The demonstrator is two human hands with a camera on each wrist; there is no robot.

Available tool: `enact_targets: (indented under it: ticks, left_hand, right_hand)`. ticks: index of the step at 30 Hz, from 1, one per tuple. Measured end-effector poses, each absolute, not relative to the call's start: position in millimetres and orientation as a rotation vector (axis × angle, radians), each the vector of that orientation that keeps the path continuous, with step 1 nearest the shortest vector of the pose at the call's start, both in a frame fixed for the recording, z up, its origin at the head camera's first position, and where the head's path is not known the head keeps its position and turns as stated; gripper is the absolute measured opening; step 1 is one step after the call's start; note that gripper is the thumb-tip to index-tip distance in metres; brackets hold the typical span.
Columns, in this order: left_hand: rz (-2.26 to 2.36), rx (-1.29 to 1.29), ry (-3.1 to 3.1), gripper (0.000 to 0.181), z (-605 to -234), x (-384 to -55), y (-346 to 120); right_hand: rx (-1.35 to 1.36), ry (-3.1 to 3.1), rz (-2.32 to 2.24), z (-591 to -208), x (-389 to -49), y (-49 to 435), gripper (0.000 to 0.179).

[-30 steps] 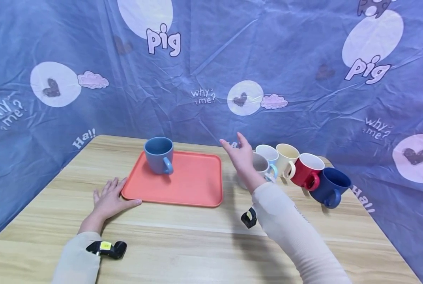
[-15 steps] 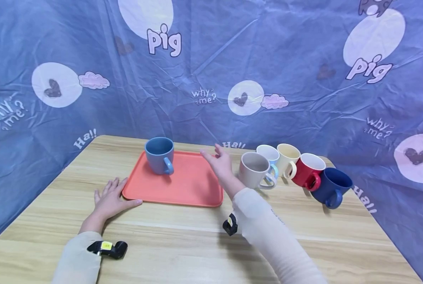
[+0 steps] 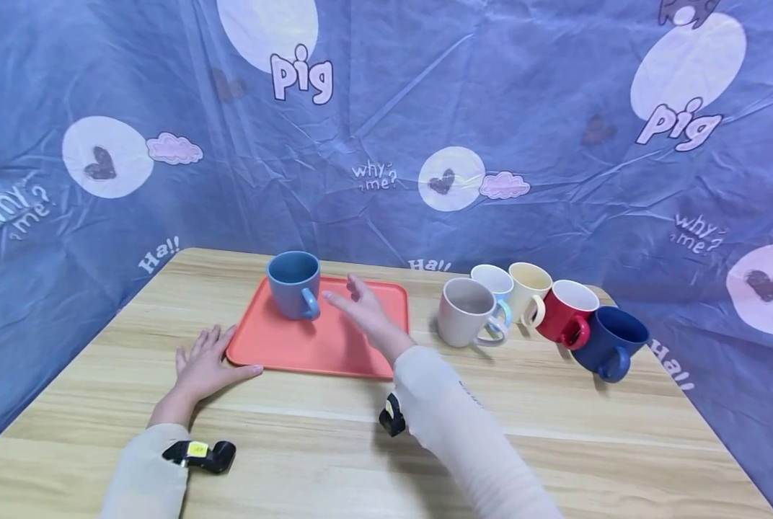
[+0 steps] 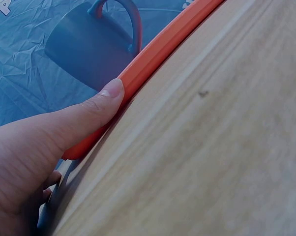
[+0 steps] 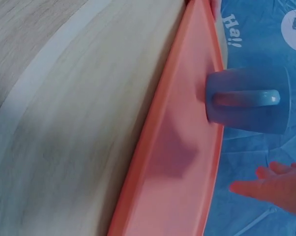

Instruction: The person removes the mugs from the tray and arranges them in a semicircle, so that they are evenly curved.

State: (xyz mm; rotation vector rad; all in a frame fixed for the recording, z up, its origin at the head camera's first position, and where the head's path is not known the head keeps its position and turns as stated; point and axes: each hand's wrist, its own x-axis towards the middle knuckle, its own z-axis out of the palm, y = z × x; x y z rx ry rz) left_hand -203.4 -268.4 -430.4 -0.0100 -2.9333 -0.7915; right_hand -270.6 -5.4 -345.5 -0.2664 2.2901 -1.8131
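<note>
A blue-grey mug [image 3: 289,292] stands upright near the back left of a coral-red tray [image 3: 308,353], its handle turned toward the front right. My left hand [image 3: 203,371] rests at the tray's front left corner, fingers spread; in the left wrist view the thumb [image 4: 91,115] lies along the tray's edge. My right hand [image 3: 363,310] is held above the tray, to the right of the mug and apart from it, with nothing in its fingers. The right wrist view shows the mug's handle [image 5: 246,98] and the extended fingers below it.
Right of the tray stands a light grey mug [image 3: 461,317]. Behind and beside it are a white and light-blue mug [image 3: 495,277], a cream mug [image 3: 526,285], a red mug [image 3: 558,310] and a navy mug [image 3: 610,339]. A blue printed cloth [image 3: 386,108] hangs behind the wooden table [image 3: 308,447].
My right hand has moved left, from in front of the light grey mug to above the tray near the blue-grey mug. The left hand and the mugs have stayed in place.
</note>
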Motion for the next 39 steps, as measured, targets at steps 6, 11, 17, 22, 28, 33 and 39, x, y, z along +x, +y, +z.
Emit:
enact_targets:
  ticks: [6, 11, 17, 22, 28, 33, 39]
  left_hand:
    - [-0.787, -0.013, -2.932, 0.104, -431, -205, -268]
    - [-0.776, -0.013, -2.936, 0.104, -431, -203, -269]
    - [-0.786, -0.018, -2.932, 0.103, -430, -201, -269]
    - [-0.795, -0.023, -2.934, 0.103, -430, -203, -269]
    - [-0.804, -0.019, -2.935, 0.103, -429, -204, -268]
    - [-0.799, -0.017, -2.935, 0.103, -429, -204, -268]
    - [-0.8, -0.019, -2.935, 0.103, -430, -204, -269]
  right_hand:
    - [-0.299, 2.255, -1.709, -349, -268, -16, 0.084]
    - [-0.303, 2.204, -1.659, -356, -266, -24, 0.087]
    - [-0.352, 2.089, -1.759, -363, -264, -32, 0.084]
    - [-0.329, 2.003, -1.877, -366, -264, -35, 0.078]
    - [-0.288, 1.984, -1.916, -365, -264, -38, 0.071]
    - [-0.275, 2.011, -1.912, -363, -266, -36, 0.069]
    - [-0.276, 2.005, -1.946, -364, -267, -35, 0.063]
